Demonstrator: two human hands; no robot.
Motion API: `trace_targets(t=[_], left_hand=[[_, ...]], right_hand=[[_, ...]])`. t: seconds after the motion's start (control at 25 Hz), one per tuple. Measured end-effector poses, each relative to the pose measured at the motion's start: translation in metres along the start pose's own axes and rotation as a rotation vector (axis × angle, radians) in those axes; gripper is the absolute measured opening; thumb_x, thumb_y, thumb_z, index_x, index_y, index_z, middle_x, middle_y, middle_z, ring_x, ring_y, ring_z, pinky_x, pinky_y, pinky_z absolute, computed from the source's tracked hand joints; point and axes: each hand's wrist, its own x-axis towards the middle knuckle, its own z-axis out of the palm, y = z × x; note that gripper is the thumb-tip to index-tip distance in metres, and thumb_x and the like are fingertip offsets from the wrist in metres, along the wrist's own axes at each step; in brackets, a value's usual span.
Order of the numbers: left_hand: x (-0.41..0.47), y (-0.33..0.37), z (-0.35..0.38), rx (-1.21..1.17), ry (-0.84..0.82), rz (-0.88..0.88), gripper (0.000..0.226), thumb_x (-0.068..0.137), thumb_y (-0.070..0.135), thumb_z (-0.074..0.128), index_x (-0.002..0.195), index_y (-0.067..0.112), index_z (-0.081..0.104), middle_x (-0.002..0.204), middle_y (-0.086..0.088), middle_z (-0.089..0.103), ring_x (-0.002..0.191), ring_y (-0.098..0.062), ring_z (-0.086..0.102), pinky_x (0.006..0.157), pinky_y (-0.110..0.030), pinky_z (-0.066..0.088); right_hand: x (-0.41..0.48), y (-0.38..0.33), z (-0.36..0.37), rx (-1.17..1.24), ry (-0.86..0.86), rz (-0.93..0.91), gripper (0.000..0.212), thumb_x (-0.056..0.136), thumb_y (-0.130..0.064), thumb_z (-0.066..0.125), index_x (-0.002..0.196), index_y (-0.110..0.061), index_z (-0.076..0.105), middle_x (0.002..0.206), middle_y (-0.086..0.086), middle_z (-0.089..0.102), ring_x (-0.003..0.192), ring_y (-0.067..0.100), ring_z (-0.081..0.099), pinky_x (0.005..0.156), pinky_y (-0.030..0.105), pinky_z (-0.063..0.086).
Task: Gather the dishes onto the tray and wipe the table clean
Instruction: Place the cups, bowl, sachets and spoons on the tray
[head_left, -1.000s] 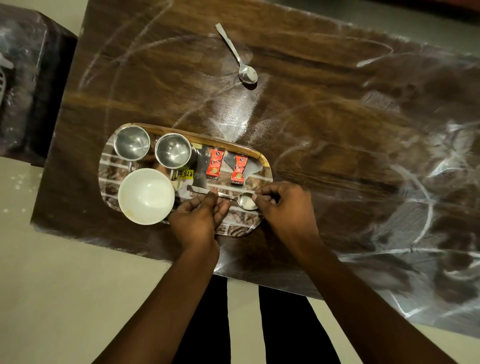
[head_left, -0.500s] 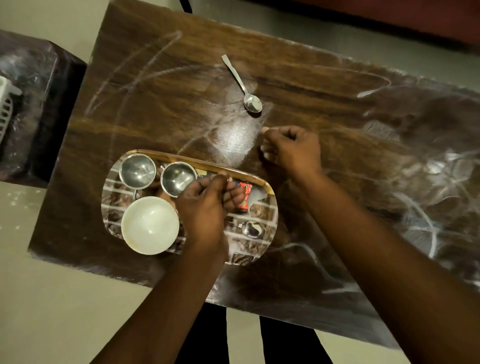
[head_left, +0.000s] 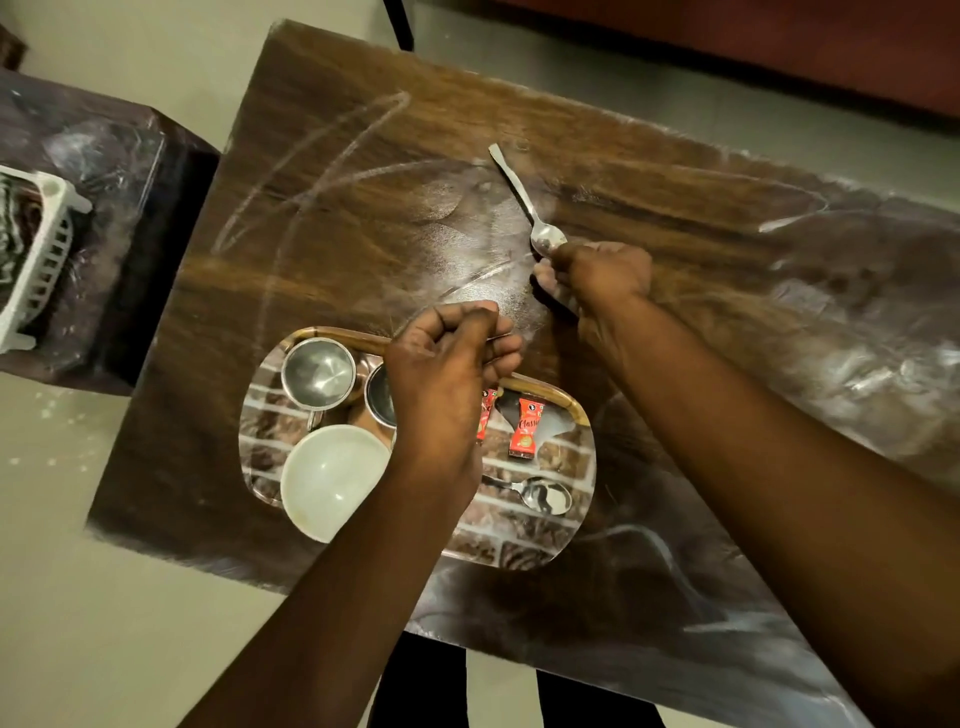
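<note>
Right hand moved up, fingers pinching spoon — slim, shiny steel

Curled fingers of the right hand touch the bowl of the spoon on the desk; the left hand, fisted, hovers over the tray.

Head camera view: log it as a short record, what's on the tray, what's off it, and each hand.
On tray: two steel cups, white bowl, two red sachets, one spoon
Off tray: loose spoon lying on the table
Right hand: pinches the loose spoon's bowl end
Left hand: above the tray, fingers curled, nothing seen in it
Left to do: loose spoon, then wiping
</note>
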Motion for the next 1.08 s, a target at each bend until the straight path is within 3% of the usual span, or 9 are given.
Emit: trace_targets(t=[0.2, 0.32, 0.48, 0.68, 0.88, 1.08], left_hand=[[-0.001, 0.013, -0.004, 0.024, -0.023, 0.006, 0.004, 0.102, 0.005, 0.07, 0.1, 0.008, 0.073, 0.095, -0.014, 0.077, 0.082, -0.021, 0.076, 0.075, -0.025, 0.066], [-0.008, 0.013, -0.01, 0.031, -0.013, 0.018, 0.004, 0.102, 0.007, 0.072, 0.099, 0.009, 0.074, 0.091, -0.011, 0.077, 0.078, -0.017, 0.076, 0.076, -0.024, 0.066], [-0.031, -0.006, -0.027, 0.074, -0.007, -0.022, 0.011, 0.103, 0.015, 0.073, 0.104, 0.004, 0.075, 0.086, -0.008, 0.08, 0.082, -0.02, 0.08, 0.084, -0.029, 0.068], [-0.071, -0.053, -0.062, 0.139, 0.1, -0.109, 0.016, 0.104, 0.009, 0.069, 0.092, 0.002, 0.076, 0.073, -0.01, 0.08, 0.07, -0.02, 0.08, 0.071, -0.026, 0.068], [-0.1, -0.091, -0.085, 0.123, 0.217, -0.218, 0.015, 0.103, 0.009, 0.071, 0.092, -0.001, 0.076, 0.079, -0.015, 0.083, 0.068, -0.022, 0.081, 0.066, -0.025, 0.068], [-0.096, -0.104, -0.086, 0.088, 0.284, -0.228, 0.016, 0.104, 0.01, 0.07, 0.095, -0.003, 0.073, 0.066, -0.009, 0.077, 0.056, -0.019, 0.079, 0.054, -0.023, 0.063]], right_hand=[[-0.045, 0.0, -0.031, 0.022, -0.051, -0.029, 0.017, 0.093, 0.002, 0.074, 0.108, 0.008, 0.07, 0.079, 0.019, 0.079, 0.061, 0.018, 0.076, 0.054, 0.024, 0.062], [-0.097, 0.009, -0.063, 0.005, -0.108, -0.062, 0.006, 0.096, -0.002, 0.073, 0.101, 0.002, 0.072, 0.077, 0.014, 0.078, 0.064, 0.015, 0.075, 0.058, 0.022, 0.063], [-0.158, 0.045, -0.109, -0.084, -0.147, -0.093, 0.013, 0.095, -0.004, 0.075, 0.103, 0.006, 0.073, 0.075, 0.014, 0.076, 0.061, 0.014, 0.072, 0.056, 0.021, 0.061], [-0.199, 0.104, -0.153, -0.246, -0.182, -0.043, 0.015, 0.094, -0.009, 0.079, 0.101, 0.004, 0.078, 0.082, 0.022, 0.077, 0.062, 0.014, 0.069, 0.058, 0.019, 0.059], [-0.203, 0.137, -0.165, -0.359, -0.184, -0.041, 0.011, 0.093, -0.01, 0.08, 0.098, 0.001, 0.078, 0.072, 0.013, 0.077, 0.055, 0.006, 0.071, 0.055, 0.017, 0.058], [-0.196, 0.147, -0.161, -0.514, -0.209, -0.149, 0.008, 0.094, -0.016, 0.08, 0.093, -0.007, 0.08, 0.07, 0.009, 0.079, 0.059, 0.01, 0.074, 0.059, 0.022, 0.06]])
